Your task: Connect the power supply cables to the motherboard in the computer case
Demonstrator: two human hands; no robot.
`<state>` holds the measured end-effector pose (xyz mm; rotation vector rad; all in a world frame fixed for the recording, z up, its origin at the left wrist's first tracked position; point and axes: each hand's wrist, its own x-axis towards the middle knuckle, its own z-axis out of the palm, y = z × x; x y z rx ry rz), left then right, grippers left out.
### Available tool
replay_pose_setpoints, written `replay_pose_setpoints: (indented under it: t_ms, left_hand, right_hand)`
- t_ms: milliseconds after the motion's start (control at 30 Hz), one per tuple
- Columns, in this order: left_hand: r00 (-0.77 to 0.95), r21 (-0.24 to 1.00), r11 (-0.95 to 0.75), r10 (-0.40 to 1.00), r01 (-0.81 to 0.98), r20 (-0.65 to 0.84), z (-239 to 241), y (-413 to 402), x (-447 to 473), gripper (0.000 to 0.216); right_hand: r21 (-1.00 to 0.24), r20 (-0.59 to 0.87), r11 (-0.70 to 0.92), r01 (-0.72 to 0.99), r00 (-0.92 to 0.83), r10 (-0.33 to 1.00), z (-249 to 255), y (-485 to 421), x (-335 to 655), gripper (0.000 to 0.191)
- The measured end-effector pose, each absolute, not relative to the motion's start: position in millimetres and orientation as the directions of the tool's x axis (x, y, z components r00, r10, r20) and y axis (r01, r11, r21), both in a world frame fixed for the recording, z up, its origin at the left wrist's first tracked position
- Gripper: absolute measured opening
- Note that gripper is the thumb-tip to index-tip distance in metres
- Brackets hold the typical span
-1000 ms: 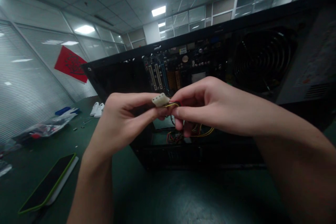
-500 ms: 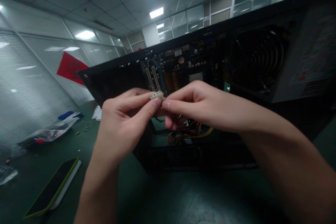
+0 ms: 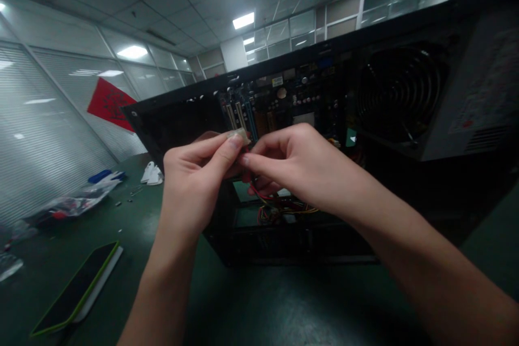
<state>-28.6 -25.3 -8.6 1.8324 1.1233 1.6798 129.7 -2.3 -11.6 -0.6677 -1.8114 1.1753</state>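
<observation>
My left hand (image 3: 194, 178) pinches a small off-white power connector (image 3: 242, 134) between thumb and forefinger. Red and yellow wires (image 3: 259, 192) run down from beneath it. Close against its lower right, my right hand (image 3: 287, 157) is closed, thumb and forefinger pressed on the wires just below the connector. Both hands hover in front of an open black computer case (image 3: 259, 246). Behind them the motherboard (image 3: 312, 84) shows its slots, partly covered by my fingers. A bundle of coloured cables (image 3: 279, 213) lies low inside the case.
The power supply (image 3: 466, 97) with its round fan grille fills the upper right of the case. On the green table (image 3: 133, 227) at left lie a green-edged phone (image 3: 79, 286), plastic bags (image 3: 77, 203), a white object (image 3: 152, 173) and small screws or bits.
The connector has tilted and risen slightly in my left hand. My right fingers have shifted a little left and down, and red wires now show below them.
</observation>
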Motion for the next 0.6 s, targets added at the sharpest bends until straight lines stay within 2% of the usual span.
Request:
replay_pose_setpoints:
  t_ms: [233, 400, 600]
  left_hand:
    - [-0.069, 0.811, -0.559, 0.814, 0.17, 0.576, -6, -23, -27, 0.034]
    - [-0.022, 0.842, -0.523, 0.848, 0.131, 0.529, -3, -25, -28, 0.031]
    - [0.083, 0.873, -0.48, 0.877, 0.083, 0.474, -2, -28, -27, 0.028]
  right_hand:
    - [-0.815, 0.516, 0.575, 0.075, -0.359, 0.778, -11, -5, 129, 0.021]
    - [-0.792, 0.513, 0.6, 0.112, -0.41, 0.754, -9, -8, 133, 0.022]
    - [-0.841, 0.433, 0.54, 0.037, -0.553, 0.712, -5, -6, 144, 0.023]
